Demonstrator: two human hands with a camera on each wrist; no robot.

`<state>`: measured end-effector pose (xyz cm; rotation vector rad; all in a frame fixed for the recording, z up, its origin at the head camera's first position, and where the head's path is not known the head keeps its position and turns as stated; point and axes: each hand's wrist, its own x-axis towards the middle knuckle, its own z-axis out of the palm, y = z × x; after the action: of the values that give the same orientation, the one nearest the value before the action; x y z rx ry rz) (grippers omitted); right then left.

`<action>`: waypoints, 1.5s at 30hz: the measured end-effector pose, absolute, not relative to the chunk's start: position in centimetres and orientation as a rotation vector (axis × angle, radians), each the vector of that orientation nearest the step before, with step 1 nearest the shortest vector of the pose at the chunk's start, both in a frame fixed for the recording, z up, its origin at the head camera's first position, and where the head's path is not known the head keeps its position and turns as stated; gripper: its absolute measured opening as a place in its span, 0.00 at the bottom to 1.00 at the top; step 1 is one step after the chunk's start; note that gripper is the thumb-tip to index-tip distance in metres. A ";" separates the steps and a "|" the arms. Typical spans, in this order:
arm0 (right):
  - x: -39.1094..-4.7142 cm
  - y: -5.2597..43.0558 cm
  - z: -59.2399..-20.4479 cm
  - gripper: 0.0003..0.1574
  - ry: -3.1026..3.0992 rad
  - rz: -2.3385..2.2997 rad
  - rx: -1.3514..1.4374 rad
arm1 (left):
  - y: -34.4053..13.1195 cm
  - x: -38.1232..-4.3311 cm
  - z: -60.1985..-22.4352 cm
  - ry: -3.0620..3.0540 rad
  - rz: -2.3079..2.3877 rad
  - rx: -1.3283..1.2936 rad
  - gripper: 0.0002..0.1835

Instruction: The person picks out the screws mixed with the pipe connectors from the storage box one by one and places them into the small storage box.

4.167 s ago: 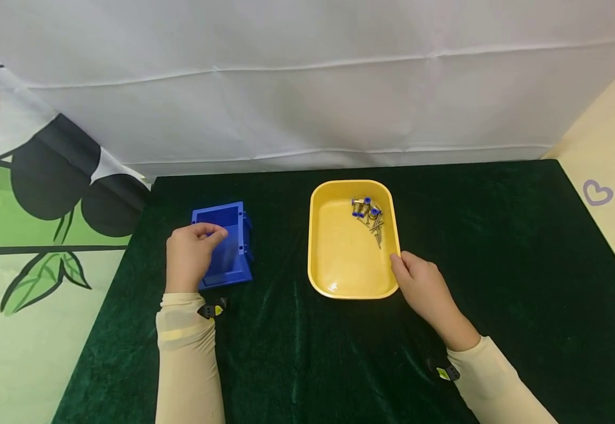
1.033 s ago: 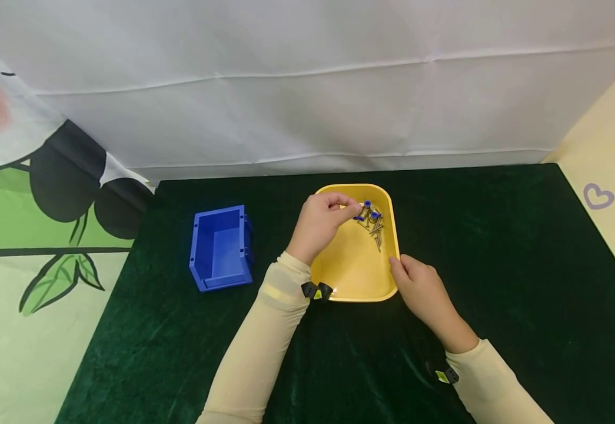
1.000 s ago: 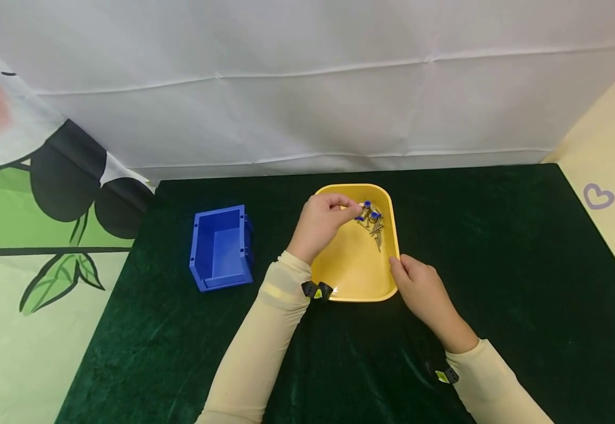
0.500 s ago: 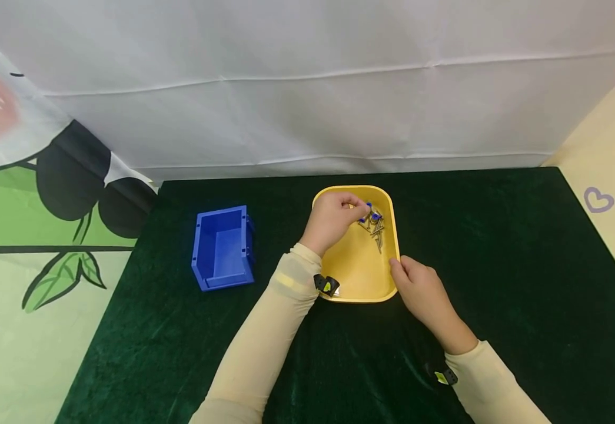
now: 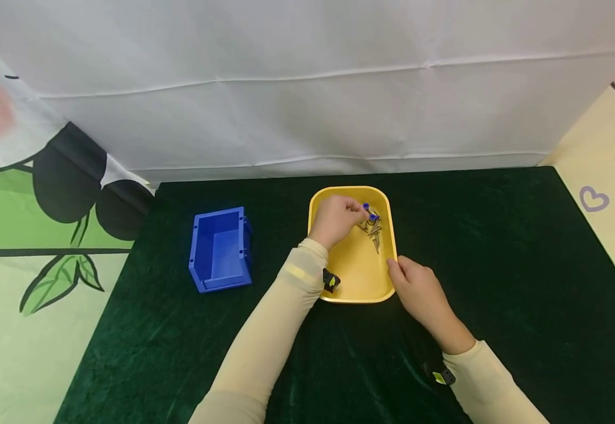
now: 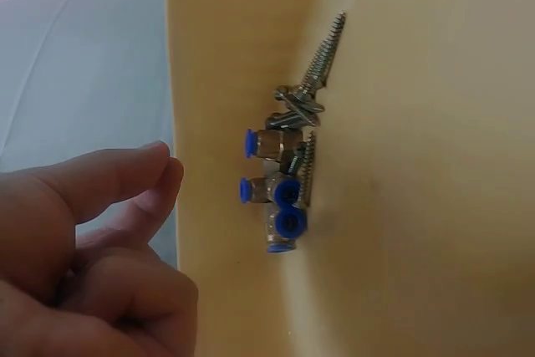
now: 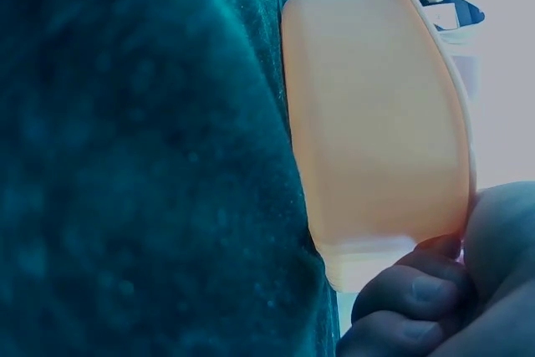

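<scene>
My left hand (image 5: 335, 221) hovers over the far part of a yellow tray (image 5: 357, 282), its thumb and index fingertips together and the other fingers curled. Nothing shows between those fingertips in the left wrist view. Close by them lie several brass push-in fittings (image 6: 272, 146) with blue collars, heaped with several metal screws (image 6: 322, 60) against the tray's wall. In the head view the hand covers part of this heap. My right hand (image 5: 424, 294) grips the tray's near right rim, thumb on top and fingers curled below, beside the outer wall (image 7: 376, 114).
A blue plastic bin (image 5: 225, 253) stands left of the tray, its low front side toward me. Both rest on a dark green cloth (image 5: 498, 247) covering the table. Behind the table hangs a white sheet (image 5: 307, 118); a printed cloth (image 5: 63, 282) is at the left.
My left hand was over the blue bin at first, then came right to the tray and shifted slightly over the fittings. My right hand has kept its grip on the rim.
</scene>
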<state>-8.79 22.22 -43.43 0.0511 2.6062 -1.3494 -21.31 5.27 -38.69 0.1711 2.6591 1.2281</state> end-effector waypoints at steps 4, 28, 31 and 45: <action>-8.8 22.2 -43.5 0.22 2.610 -1.354 0.045 | 5.5 -21.7 -39.0 2.714 1.132 0.134 0.07; -8.8 21.9 -43.6 0.21 2.620 -1.352 0.031 | 5.5 -22.9 -40.2 2.965 0.484 0.301 0.22; -8.8 21.9 -43.6 0.21 2.623 -1.351 0.034 | 5.6 -22.9 -40.2 2.960 0.469 0.316 0.25; -8.7 22.0 -43.6 0.22 2.618 -1.351 0.051 | 6.1 -22.7 -40.6 2.977 0.496 0.331 0.22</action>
<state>-8.68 22.02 -43.63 0.0511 2.6185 -1.3514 -22.72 6.06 -40.58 0.3312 2.9768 0.4963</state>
